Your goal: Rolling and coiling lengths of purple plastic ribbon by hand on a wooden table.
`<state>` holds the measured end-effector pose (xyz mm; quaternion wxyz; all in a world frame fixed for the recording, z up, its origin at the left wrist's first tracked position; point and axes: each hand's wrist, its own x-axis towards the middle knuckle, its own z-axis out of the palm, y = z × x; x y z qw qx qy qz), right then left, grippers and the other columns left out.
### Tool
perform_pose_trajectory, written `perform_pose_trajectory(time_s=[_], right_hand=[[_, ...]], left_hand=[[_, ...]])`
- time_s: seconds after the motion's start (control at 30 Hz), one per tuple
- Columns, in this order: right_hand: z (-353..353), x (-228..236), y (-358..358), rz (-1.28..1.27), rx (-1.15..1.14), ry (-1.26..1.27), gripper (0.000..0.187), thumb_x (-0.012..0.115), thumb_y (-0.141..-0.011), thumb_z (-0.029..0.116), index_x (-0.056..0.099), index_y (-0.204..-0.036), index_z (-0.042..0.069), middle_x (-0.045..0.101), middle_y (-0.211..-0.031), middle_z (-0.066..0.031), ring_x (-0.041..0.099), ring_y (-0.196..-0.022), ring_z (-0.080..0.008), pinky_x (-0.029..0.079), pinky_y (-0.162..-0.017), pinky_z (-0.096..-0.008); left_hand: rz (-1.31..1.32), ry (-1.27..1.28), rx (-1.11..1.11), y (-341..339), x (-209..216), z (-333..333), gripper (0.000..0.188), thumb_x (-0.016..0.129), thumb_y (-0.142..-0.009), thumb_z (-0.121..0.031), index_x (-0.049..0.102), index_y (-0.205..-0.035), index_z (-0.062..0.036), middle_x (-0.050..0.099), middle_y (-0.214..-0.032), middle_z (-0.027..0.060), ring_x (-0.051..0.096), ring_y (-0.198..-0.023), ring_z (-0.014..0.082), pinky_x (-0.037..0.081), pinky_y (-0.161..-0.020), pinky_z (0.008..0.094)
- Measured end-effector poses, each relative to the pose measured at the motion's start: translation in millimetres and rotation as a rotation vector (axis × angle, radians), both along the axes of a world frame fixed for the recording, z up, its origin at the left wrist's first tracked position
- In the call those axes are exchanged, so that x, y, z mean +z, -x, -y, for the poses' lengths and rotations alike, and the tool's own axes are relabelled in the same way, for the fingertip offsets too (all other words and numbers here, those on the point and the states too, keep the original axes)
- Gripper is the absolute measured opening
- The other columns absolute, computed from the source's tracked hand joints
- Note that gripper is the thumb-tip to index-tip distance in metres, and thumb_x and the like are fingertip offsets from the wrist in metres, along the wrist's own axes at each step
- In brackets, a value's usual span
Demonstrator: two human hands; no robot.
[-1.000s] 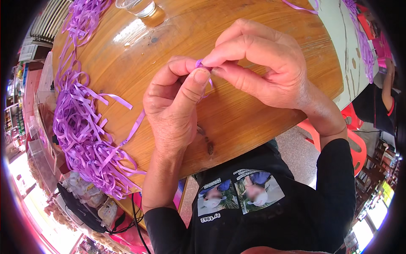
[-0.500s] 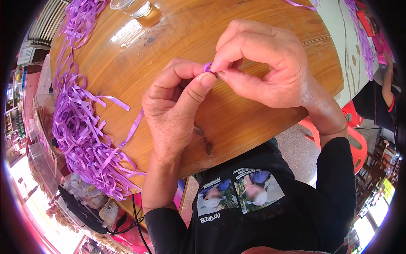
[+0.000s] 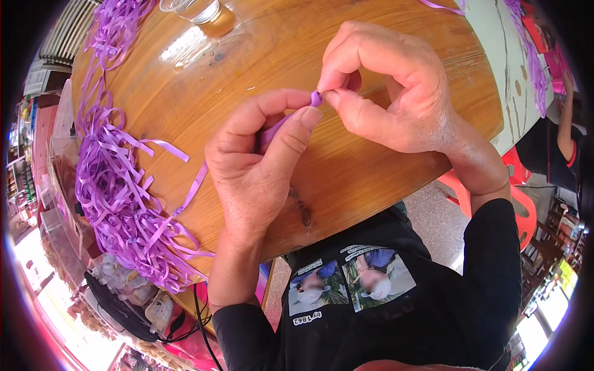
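Above the wooden table, my left hand (image 3: 257, 151) pinches a purple ribbon (image 3: 316, 99) between thumb and forefinger. A small loop or knot of it pokes out past the fingertips, and more of the ribbon runs back through the palm. From the right, my right hand (image 3: 390, 93) has its thumb and forefinger closed on the tip of that same ribbon, so the two hands nearly meet. Left of my left arm lies a big tangled heap of purple ribbons (image 3: 117, 198), one strand reaching toward my left wrist.
A clear plastic cup (image 3: 197, 9) stands at the far side of the wooden table (image 3: 247, 62), beside wet spots. More ribbons hang over a pale tabletop (image 3: 495, 74) at right. A red plastic chair (image 3: 523, 216) and a person in dark clothes (image 3: 550, 148) are beyond.
My fingertips have drawn slightly apart, and the small purple loop between them now shows more. A length of ribbon has come into sight within my left palm.
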<state>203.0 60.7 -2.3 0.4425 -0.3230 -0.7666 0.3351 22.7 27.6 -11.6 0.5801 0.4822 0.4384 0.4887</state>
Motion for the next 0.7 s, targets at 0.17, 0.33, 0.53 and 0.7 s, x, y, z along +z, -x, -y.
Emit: perform_pose_trajectory(time_s=[0.17, 0.33, 0.53, 0.7], right_hand=[[1.5, -1.0, 0.3, 0.002, -0.022, 0.023, 0.012, 0.057, -0.070, -0.007, 0.057, -0.079, 0.001, 0.055, -0.077, -0.0054, 0.052, -0.068, -0.0123, 0.040, -0.061, -0.0240], [2.0, -1.0, -0.1, 0.002, -0.056, 0.022, 0.012, 0.057, -0.071, -0.007, 0.057, -0.079, 0.001, 0.055, -0.077, -0.0051, 0.051, -0.068, -0.0120, 0.041, -0.061, -0.0237], [-1.4, -2.6, -0.8, 0.063, -0.039, 0.028, 0.014, 0.058, -0.073, -0.008, 0.059, -0.084, 0.000, 0.058, -0.080, -0.0059, 0.055, -0.072, -0.0134, 0.043, -0.063, -0.0247], [-3.9, -0.5, 3.0, 0.119, -0.078, -0.380, 0.033, 0.072, -0.069, 0.006, 0.066, -0.101, 0.002, 0.061, -0.083, -0.0068, 0.056, -0.072, -0.0188, 0.043, -0.065, -0.0275]], left_hand=[[-0.111, -0.011, 0.070, -1.6, 6.6, 3.2, 0.010, 0.067, -0.082, -0.001, 0.067, -0.091, 0.0013, 0.053, -0.067, -0.0081, 0.041, -0.058, -0.0011, 0.031, -0.051, 0.0134], [-0.084, 0.008, 0.105, -2.9, 5.5, 2.4, 0.010, 0.067, -0.082, -0.001, 0.067, -0.091, 0.0012, 0.055, -0.068, -0.0064, 0.045, -0.060, -0.0007, 0.034, -0.053, 0.0133], [-0.047, 0.054, 0.117, -0.9, 6.0, 2.1, 0.008, 0.067, -0.082, -0.002, 0.067, -0.090, 0.0013, 0.057, -0.069, -0.0047, 0.047, -0.060, 0.0004, 0.036, -0.053, 0.0143], [0.013, 0.070, 0.115, -2.7, 4.0, 1.0, 0.009, 0.067, -0.083, -0.004, 0.067, -0.090, 0.0012, 0.059, -0.070, -0.0026, 0.048, -0.060, 0.0023, 0.037, -0.053, 0.0154]])
